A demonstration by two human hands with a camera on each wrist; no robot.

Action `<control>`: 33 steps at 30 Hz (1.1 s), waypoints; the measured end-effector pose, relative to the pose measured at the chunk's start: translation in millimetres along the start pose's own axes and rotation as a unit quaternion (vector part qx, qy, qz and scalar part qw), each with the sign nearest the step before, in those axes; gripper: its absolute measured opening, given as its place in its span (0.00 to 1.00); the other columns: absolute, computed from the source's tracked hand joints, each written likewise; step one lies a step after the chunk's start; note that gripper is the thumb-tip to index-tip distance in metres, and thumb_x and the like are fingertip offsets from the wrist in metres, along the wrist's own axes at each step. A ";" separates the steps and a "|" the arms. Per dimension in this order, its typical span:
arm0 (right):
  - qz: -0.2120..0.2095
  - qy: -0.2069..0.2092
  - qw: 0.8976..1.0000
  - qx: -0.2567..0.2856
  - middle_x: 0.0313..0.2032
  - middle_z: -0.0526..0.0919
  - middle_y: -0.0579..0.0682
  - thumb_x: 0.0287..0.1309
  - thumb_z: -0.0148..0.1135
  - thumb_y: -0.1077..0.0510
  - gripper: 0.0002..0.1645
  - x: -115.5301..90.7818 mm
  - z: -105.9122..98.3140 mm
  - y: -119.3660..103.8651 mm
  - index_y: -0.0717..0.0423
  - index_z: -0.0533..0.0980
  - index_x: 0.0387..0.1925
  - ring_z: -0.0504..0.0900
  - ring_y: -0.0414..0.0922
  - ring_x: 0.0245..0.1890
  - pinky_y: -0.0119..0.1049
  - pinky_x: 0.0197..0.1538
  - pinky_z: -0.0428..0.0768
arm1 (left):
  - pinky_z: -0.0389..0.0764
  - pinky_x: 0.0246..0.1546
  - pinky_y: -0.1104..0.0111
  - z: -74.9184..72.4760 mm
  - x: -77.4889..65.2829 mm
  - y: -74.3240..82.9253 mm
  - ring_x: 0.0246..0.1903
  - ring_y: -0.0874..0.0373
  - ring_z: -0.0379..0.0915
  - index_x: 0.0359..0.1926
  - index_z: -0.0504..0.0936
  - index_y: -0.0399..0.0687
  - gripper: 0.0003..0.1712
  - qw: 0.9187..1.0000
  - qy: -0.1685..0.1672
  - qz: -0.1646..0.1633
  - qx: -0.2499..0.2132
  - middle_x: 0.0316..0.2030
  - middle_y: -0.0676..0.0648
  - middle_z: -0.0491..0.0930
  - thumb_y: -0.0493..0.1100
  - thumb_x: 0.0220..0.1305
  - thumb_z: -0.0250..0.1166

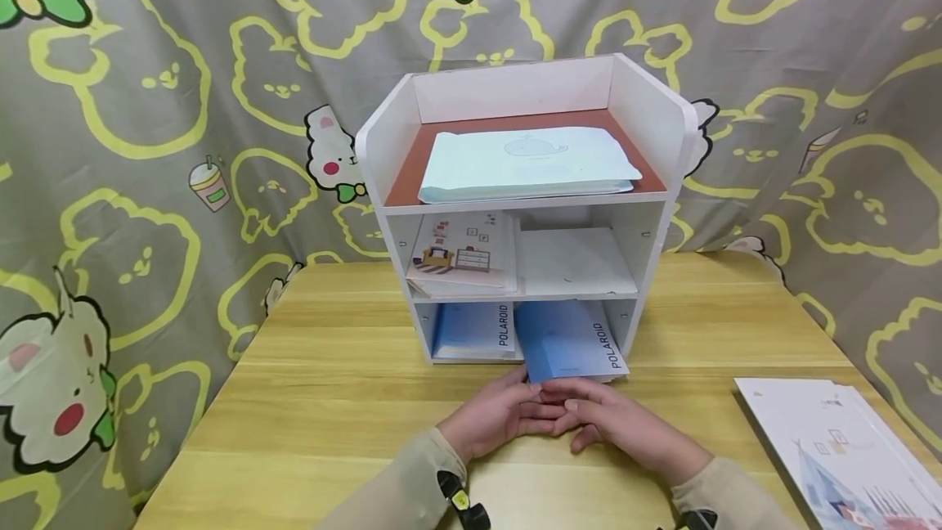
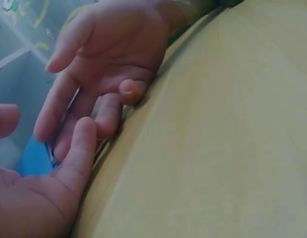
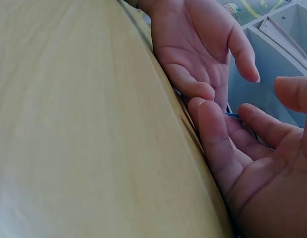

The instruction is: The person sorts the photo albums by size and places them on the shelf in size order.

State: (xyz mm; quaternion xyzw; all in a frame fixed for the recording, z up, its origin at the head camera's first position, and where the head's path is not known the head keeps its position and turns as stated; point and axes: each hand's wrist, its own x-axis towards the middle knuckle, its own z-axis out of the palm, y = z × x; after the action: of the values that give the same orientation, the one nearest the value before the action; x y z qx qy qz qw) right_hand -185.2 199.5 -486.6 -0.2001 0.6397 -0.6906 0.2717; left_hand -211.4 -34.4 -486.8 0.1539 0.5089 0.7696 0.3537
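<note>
Both hands rest low over the table in front of the small white shelf. My left hand and right hand meet fingertip to fingertip, palms turned toward me in the wrist views. Their fingers are extended and loosely bent against the near edge of a blue book marked POLAROID. That book lies in the bottom right compartment, its front end sticking out past the shelf's edge and slightly askew. Beside it, in the bottom left compartment, lies a similar blue book. The fingers partly hide the protruding book's front edge.
On the middle level lie an illustrated book at left and a white book at right. A pale book with a whale drawing lies on top. Another illustrated book is at the table's right. A patterned curtain hangs behind.
</note>
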 end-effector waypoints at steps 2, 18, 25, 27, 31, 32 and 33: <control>-0.007 -0.003 1.000 -0.001 0.70 0.63 0.67 0.79 0.46 0.55 0.30 -0.5 -1.1 1.1 0.66 0.59 0.74 0.79 0.59 0.55 0.47 0.48 0.85 | 0.80 0.56 0.54 3.1 -0.1 -1.5 0.54 0.42 0.79 0.78 0.51 0.43 0.34 1.000 0.014 0.006 0.004 0.58 0.33 0.77 0.41 0.77 0.51; -0.029 -0.003 0.999 -0.014 0.65 0.67 0.71 0.79 0.45 0.57 0.28 -1.8 1.0 -2.6 0.68 0.62 0.72 0.79 0.60 0.52 0.47 0.46 0.85 | 0.84 0.48 0.54 9.5 -1.6 -6.6 0.46 0.42 0.82 0.79 0.37 0.48 0.46 0.991 0.131 0.016 -0.004 0.51 0.32 0.79 0.39 0.72 0.57; -0.024 -0.003 1.000 -0.014 0.67 0.65 0.70 0.79 0.44 0.58 0.26 -0.3 -1.1 -0.6 0.66 0.64 0.71 0.80 0.60 0.52 0.47 0.47 0.85 | 0.83 0.50 0.55 8.4 -1.4 -5.8 0.47 0.43 0.82 0.80 0.33 0.44 0.50 0.994 0.111 0.016 0.010 0.50 0.33 0.80 0.40 0.72 0.57; -0.018 0.002 1.000 -0.015 0.67 0.65 0.68 0.79 0.45 0.58 0.26 -0.2 -2.0 -0.1 0.65 0.64 0.71 0.80 0.60 0.51 0.47 0.47 0.85 | 0.83 0.51 0.55 8.2 -0.3 -5.7 0.47 0.43 0.81 0.80 0.33 0.43 0.49 0.994 0.106 0.015 0.015 0.50 0.33 0.80 0.41 0.73 0.57; -0.012 0.013 1.000 -0.016 0.69 0.65 0.66 0.78 0.47 0.57 0.29 0.0 -2.4 1.0 0.65 0.60 0.74 0.80 0.60 0.51 0.48 0.47 0.85 | 0.83 0.51 0.56 7.5 1.2 -6.0 0.50 0.42 0.80 0.81 0.36 0.47 0.48 0.995 0.098 0.020 0.023 0.52 0.34 0.78 0.40 0.74 0.57; -0.012 0.014 1.000 -0.015 0.69 0.65 0.67 0.78 0.47 0.57 0.30 0.3 -2.2 1.5 0.65 0.59 0.75 0.80 0.60 0.51 0.48 0.47 0.85 | 0.83 0.51 0.56 7.0 1.0 -6.1 0.50 0.42 0.80 0.82 0.38 0.49 0.47 0.995 0.097 0.021 0.026 0.53 0.34 0.78 0.39 0.73 0.57; -0.012 0.014 1.000 -0.013 0.70 0.64 0.67 0.78 0.47 0.57 0.31 0.7 -1.8 2.0 0.66 0.58 0.75 0.80 0.60 0.52 0.49 0.47 0.85 | 0.83 0.51 0.56 6.4 0.2 -5.8 0.51 0.42 0.79 0.82 0.40 0.50 0.46 0.995 0.095 0.021 0.031 0.54 0.34 0.76 0.39 0.74 0.57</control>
State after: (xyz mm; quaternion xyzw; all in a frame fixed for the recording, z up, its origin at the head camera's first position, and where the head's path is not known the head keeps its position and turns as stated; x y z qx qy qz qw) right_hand -186.7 200.4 -488.8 -0.2016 0.6499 -0.6884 0.2513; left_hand -205.5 -28.6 -489.2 0.1020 0.5605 0.7716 0.2829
